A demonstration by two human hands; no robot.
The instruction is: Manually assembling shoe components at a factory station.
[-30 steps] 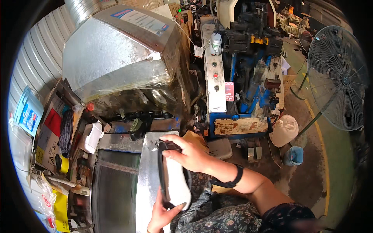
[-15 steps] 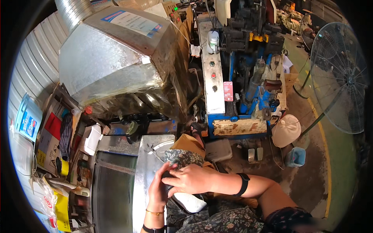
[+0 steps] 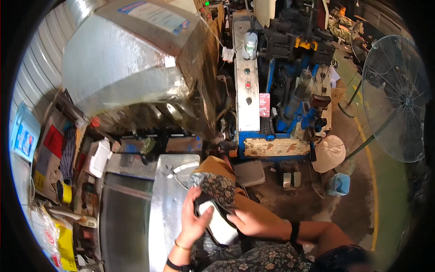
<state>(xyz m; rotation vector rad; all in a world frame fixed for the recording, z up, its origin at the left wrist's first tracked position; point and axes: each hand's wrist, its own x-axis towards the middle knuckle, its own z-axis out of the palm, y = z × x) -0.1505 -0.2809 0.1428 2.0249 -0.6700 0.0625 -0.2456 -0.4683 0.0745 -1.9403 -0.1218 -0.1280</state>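
Note:
A white, sole-shaped shoe last (image 3: 221,229) with a black shoe upper (image 3: 201,199) round its edge lies over my lap, white face up. My left hand (image 3: 191,223) grips it from the left, thumb pressed on the white face and fingers along the far-left edge. From the right, my right hand (image 3: 256,224) pinches the black edge with its fingers curled. Part of the upper's underside is hidden. Beneath it are my floral apron (image 3: 272,254) and a brown cloth (image 3: 256,206) over my legs.
A metal-topped bench (image 3: 174,195) and a dark belt (image 3: 124,222) lie to the left, under a metal hood (image 3: 122,68). Ahead stands a blue machine (image 3: 276,147) with foot pedals (image 3: 291,180). A large fan (image 3: 394,97) and a blue bucket (image 3: 340,183) are at right.
My hands, earlier close together over the black upper, have moved apart to its two sides. The white face now shows more fully between them. The whole view has shifted slightly.

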